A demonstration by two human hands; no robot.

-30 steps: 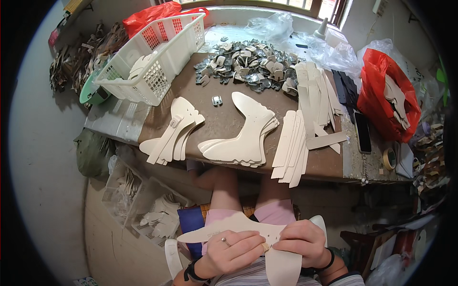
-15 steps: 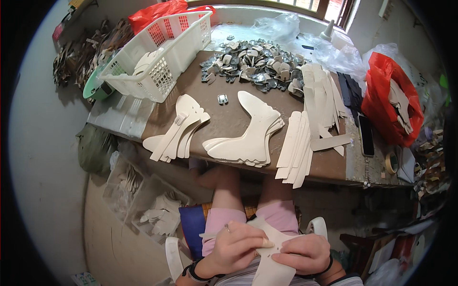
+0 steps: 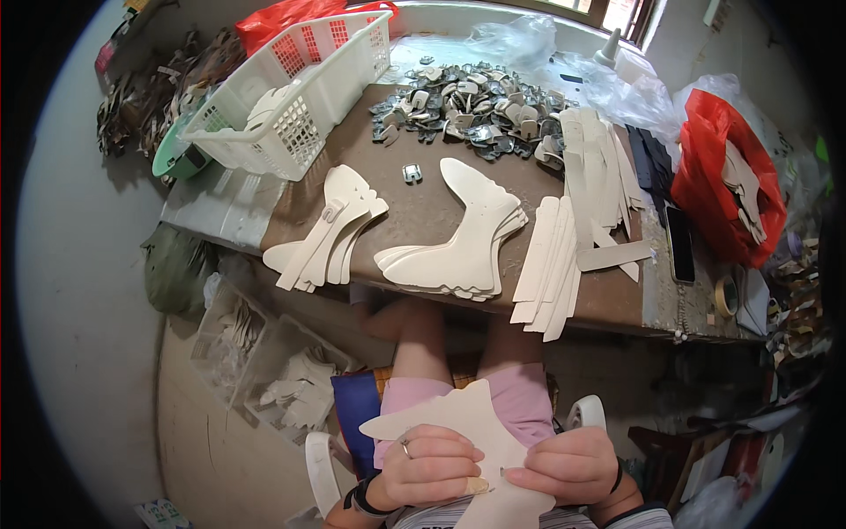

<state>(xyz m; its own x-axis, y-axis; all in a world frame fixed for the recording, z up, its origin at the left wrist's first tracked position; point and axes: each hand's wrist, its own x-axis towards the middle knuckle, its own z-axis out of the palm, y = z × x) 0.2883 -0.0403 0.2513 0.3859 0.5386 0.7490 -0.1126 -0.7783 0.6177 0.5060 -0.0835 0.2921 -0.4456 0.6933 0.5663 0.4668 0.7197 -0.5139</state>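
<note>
Over my lap I hold a cream, curved cut piece of leather-like sheet with small slits near its middle. My left hand is closed on it, the thumb lying on the surface beside a slit. Opposite, my right hand pinches the piece, with thumb and fingertips at another slit. Something small and dark shows at the slits, too small to name. On the table ahead lie a stack of similar cut pieces, a second stack with a strap on it, and a lone metal buckle.
A heap of buckles with cream tabs covers the far table. Cream strips lie right, near a phone, a tape roll and a red bag. A white basket stands far left; bins sit on the floor.
The held piece has turned and lifted, showing more of its broad upper part. My left hand has shifted with it and its fingers now lie more across the sheet.
</note>
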